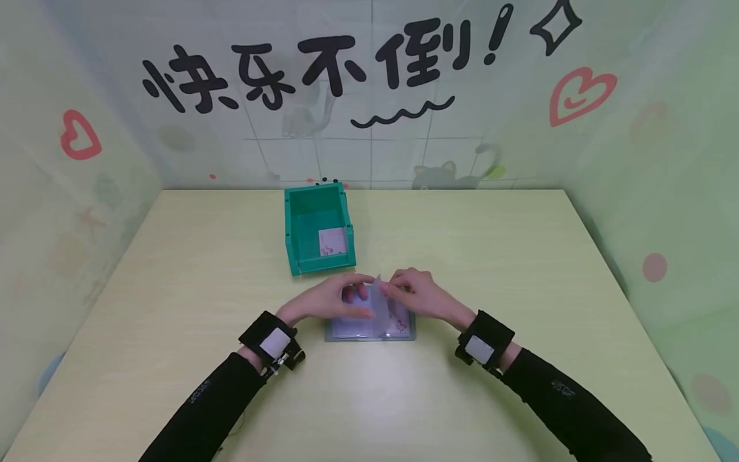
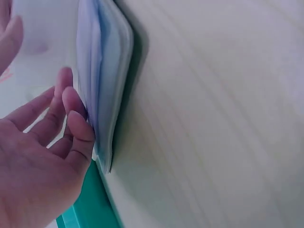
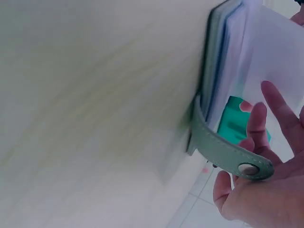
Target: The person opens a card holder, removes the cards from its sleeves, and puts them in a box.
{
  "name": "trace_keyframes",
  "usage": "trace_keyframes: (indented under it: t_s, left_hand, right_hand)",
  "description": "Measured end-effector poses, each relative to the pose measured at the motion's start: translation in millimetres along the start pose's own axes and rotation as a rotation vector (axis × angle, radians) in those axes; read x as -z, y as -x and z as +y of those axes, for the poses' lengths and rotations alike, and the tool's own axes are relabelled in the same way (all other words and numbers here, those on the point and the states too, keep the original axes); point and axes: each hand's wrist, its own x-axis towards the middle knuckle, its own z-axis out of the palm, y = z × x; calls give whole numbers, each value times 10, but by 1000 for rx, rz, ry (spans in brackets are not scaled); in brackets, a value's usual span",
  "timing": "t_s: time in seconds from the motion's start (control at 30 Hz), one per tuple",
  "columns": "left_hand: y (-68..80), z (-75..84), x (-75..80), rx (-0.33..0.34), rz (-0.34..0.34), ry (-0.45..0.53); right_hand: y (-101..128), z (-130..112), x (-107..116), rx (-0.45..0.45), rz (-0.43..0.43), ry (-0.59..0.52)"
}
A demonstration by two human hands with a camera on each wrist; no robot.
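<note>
A small album [image 1: 353, 339] with clear sleeve pages and a grey-green cover lies spread on the table. One translucent page [image 1: 378, 314] stands up from its middle, and a pinkish printed card [image 1: 398, 325] shows on the right side. My left hand [image 1: 337, 296] is over the left half, its fingers loosely bent; in the left wrist view its fingertips [image 2: 76, 124] are right at the page edges. My right hand [image 1: 418, 293] is at the standing page's top, the extended thumb [image 3: 280, 107] overlapping it. The snap strap [image 3: 228, 154] sticks out beside this hand.
Behind the album stands a teal open bin [image 1: 293, 240] with a pinkish card [image 1: 332, 242] inside. The pale wooden table [image 1: 519, 269] meets a printed backdrop [image 1: 369, 154] at the back and both sides. Black bands with cameras sit on both wrists.
</note>
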Motion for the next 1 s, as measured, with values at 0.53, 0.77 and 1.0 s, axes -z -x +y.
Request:
trace_keyframes:
  t_s: [0.53,0.77,1.0]
  left_hand:
    - [119,18,28,205,254,68]
    - [123,60,-38,263,330,-24]
    - [88,129,-103,270,358,-194]
  right_hand:
    - [46,95,-15,17,-38,208]
    - [125,229,79,-55,-2,226]
    - [162,272,148,-86,-16,223]
